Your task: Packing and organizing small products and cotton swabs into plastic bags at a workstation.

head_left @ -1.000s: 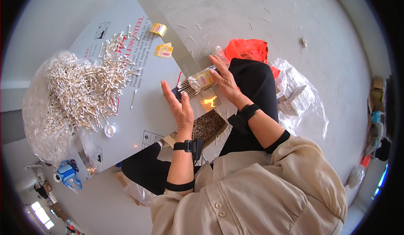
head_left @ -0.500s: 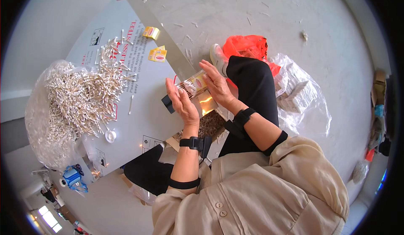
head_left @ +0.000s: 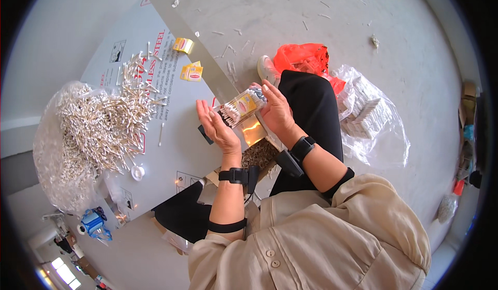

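Between my two hands lies a clear pack of cotton swabs [head_left: 244,104] with a yellow label, the swab tips showing at its left end. My left hand [head_left: 222,133] braces that left end, palm against it and fingers fairly straight. Around the other end is my right hand [head_left: 279,114], fingers bent against the pack. Part of the grip is hidden behind the hands. Just below the pack, a shiny metal surface [head_left: 253,130] glows with reflected light, next to an open box of brown sticks [head_left: 259,154].
A large heap of loose cotton swabs [head_left: 98,124] spills from a clear bag onto the grey sheet-covered table [head_left: 181,134]. Yellow label stacks [head_left: 192,72] lie at its far edge. Right of my leg are a red plastic bag [head_left: 301,59] and a clear bag of white packs [head_left: 365,113].
The pack has turned, so its yellow label and swab tips show more fully. My left hand has shifted slightly left and down; my right hand's fingers have bent around the pack's end.
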A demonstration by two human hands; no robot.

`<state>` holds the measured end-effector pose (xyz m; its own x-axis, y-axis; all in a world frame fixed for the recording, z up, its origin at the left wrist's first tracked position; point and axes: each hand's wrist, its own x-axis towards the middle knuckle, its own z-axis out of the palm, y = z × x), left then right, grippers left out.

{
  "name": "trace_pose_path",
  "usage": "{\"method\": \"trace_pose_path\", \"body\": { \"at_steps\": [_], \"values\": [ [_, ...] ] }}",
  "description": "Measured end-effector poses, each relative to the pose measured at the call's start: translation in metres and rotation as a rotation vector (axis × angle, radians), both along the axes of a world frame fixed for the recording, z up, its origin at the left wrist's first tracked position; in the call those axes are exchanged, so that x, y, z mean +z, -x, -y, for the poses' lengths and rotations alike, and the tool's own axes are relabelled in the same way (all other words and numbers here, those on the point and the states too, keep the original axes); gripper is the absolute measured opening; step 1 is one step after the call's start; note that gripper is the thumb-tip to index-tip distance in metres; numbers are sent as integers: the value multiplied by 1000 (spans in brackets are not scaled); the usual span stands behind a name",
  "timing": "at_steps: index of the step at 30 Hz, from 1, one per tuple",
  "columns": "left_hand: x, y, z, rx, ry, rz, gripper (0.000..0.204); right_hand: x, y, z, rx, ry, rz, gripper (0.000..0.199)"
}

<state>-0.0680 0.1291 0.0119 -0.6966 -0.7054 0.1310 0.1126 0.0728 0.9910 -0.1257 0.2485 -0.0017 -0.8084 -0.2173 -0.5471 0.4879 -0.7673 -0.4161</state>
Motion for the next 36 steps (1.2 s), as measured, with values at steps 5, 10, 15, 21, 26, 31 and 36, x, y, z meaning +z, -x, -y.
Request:
{"method": "trace_pose_path", "body": {
  "at_steps": [5, 10, 15, 21, 26, 31, 36],
  "values": [
    [0, -1, 0, -23, 32, 32, 59, 4, -2, 11, -22, 77, -27, 57],
    [0, 0, 3, -60, 61, 71, 57, 7, -4, 12, -16, 67, 8, 63],
    [2, 8, -6, 8, -27, 7, 59, 5, -4, 20, -94, 75, -7, 63],
    [2, 17, -24, -53, -173, -3, 68, 6, -3, 23, -53, 39, -7, 49],
    [3, 27, -33, -104, -183, -22, 67, 20, -6, 25, -20, -15, 3, 47],
    [7, 28, -33, -164, -196, -21, 65, 24, -7, 25, -15, -18, -22, 48],
    [5, 4, -29, -95, -117, -9, 57, 5, -11, 19, -89, 61, -46, 42]
  ]
}}
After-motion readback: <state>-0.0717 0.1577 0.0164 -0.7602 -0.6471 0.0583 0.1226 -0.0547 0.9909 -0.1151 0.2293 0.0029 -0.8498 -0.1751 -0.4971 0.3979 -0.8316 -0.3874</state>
